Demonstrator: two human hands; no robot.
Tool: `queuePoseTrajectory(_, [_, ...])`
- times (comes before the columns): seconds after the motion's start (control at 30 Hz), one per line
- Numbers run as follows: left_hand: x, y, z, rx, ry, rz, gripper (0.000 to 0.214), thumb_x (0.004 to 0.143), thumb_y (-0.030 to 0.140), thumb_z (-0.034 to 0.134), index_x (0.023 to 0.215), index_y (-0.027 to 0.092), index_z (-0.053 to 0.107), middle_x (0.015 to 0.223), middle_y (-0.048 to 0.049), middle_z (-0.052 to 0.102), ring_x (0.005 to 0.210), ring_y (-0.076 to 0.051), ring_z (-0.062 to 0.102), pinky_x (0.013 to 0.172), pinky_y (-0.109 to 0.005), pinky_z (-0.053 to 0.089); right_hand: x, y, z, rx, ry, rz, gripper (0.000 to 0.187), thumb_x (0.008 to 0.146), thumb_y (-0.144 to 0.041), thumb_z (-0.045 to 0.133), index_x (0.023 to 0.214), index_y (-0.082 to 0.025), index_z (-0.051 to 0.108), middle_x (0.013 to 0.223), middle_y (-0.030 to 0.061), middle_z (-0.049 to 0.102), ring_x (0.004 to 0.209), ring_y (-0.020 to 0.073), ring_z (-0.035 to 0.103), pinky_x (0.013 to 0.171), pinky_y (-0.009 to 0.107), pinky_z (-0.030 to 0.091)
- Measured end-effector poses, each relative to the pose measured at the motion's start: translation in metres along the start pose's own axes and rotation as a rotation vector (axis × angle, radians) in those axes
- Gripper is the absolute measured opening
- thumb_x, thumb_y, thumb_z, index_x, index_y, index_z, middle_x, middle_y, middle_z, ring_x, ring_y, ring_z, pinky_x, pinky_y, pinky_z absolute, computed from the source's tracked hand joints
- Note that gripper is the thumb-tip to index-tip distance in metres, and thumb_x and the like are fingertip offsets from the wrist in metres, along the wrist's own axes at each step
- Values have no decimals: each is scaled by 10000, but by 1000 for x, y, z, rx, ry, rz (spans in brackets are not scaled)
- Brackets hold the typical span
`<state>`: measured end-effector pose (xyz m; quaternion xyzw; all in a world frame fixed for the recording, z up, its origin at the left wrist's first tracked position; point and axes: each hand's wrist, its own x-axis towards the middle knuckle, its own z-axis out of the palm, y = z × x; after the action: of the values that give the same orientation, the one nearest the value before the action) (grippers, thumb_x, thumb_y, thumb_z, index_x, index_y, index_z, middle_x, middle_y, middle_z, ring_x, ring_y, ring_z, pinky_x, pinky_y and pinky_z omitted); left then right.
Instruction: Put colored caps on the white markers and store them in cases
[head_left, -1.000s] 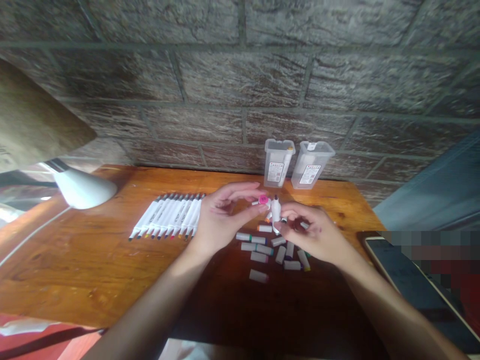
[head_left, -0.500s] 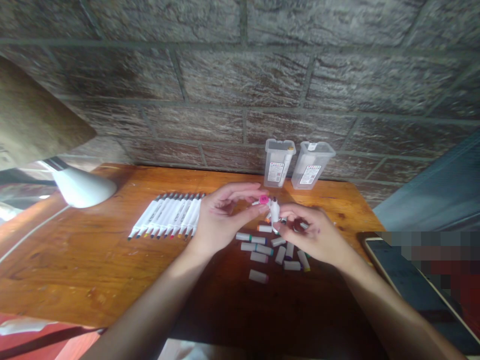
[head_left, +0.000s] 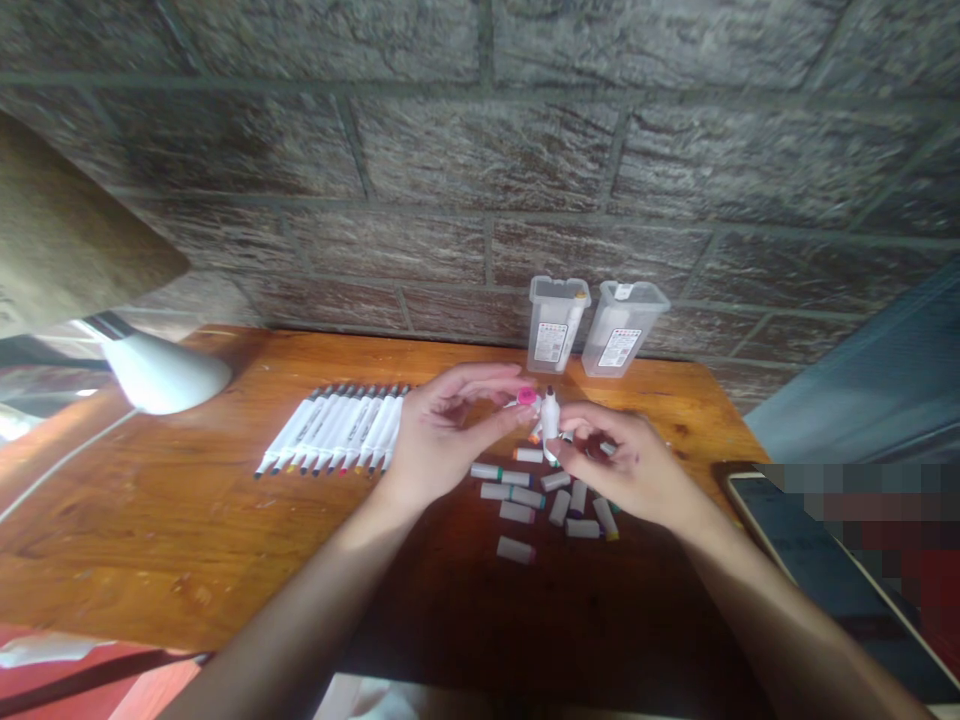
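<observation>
**Uncapped marker (head_left: 550, 425) and pink-ended cap (head_left: 528, 398) held just beside each other**

The left hand (head_left: 442, 430) pinches the cap between thumb and fingers, its bright pink end facing the camera. The right hand (head_left: 622, 460) grasps the marker by its white barrel, thumb on the near side, fingers curled behind; it stands nearly upright, dark tip at the top. Whether cap and barrel touch cannot be told.

Under and in front of the hands, loose caps (head_left: 516, 550) lie scattered on the wooden tabletop (head_left: 195, 550), grey-white with coloured ends: green, blue, teal, pink, purple, yellow, orange. Some lie end to end, and the nearest one, pink-ended, sits apart from the others.

To the left of the left hand, a row of markers (head_left: 330, 432) lies side by side, dark tips toward the wall and coloured tips toward the person. The left hand and wrist are close to the row's right end.

Beyond the hands, two clear plastic boxes (head_left: 630, 310) with printed labels stand near the brick wall (head_left: 420, 150); the left one contains a slim, yellow-topped item. At far left is a lamp (head_left: 169, 378) with a white base and tan shade. At right, near the forearm, lies a dark-screened device (head_left: 832, 590) with a pale edge.
</observation>
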<state>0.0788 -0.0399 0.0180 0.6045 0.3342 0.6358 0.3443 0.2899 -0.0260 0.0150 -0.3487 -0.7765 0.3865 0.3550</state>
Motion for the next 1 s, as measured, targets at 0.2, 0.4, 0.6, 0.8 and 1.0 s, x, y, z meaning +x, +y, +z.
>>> queuePoseTrajectory(0.2, [1, -15, -3, 187, -110, -72, 323, 792, 261, 792, 1097, 194, 714, 1025, -65, 782, 939, -186, 738, 936, -318, 573, 6, 7, -9, 102, 151, -16, 184, 885, -325, 673, 1021, -201, 661, 866, 39, 743, 716, 161, 639, 670, 289, 473])
queuePoseTrajectory(0.4, [0, -31, -7, 474, -259, -70, 198, 854, 332, 706, 1013, 219, 736, 981, -55, 781, 883, -205, 741, 820, -307, 585, 9, 13, -14, 157, 231, 21, 192, 872, -364, 687, 950, -195, 642, 742, -1, 685, 624, 130, 563, 604, 266, 414])
queuePoseTrajectory(0.6, [1, -43, -9, 537, -351, -75, 152, 863, 332, 670, 937, 205, 708, 956, -43, 767, 814, -181, 731, 778, -282, 581, 9, 10, -13, 166, 240, 35, 189, 858, -357, 687, 931, -190, 639, 696, -14, 651, 597, 117, 521, 570, 252, 377])
queuePoseTrajectory(0.8, [-1, -47, -11, 596, -403, -82, 184, 875, 309, 651, 1020, 204, 692, 1007, -33, 759, 882, -167, 721, 847, -271, 567, 10, 9, -13, 142, 250, 15, 178, 839, -345, 689, 900, -185, 639, 671, -18, 641, 571, 107, 498, 545, 242, 363])
queuePoseTrajectory(1.0, [6, -20, -15, 732, -446, 23, 214, 840, 325, 712, 1011, 196, 714, 919, -29, 737, 772, -146, 657, 720, -238, 497, 11, 10, -13, 179, 260, 15, 199, 831, -365, 702, 885, -188, 628, 663, -24, 641, 552, 98, 493, 544, 237, 371])
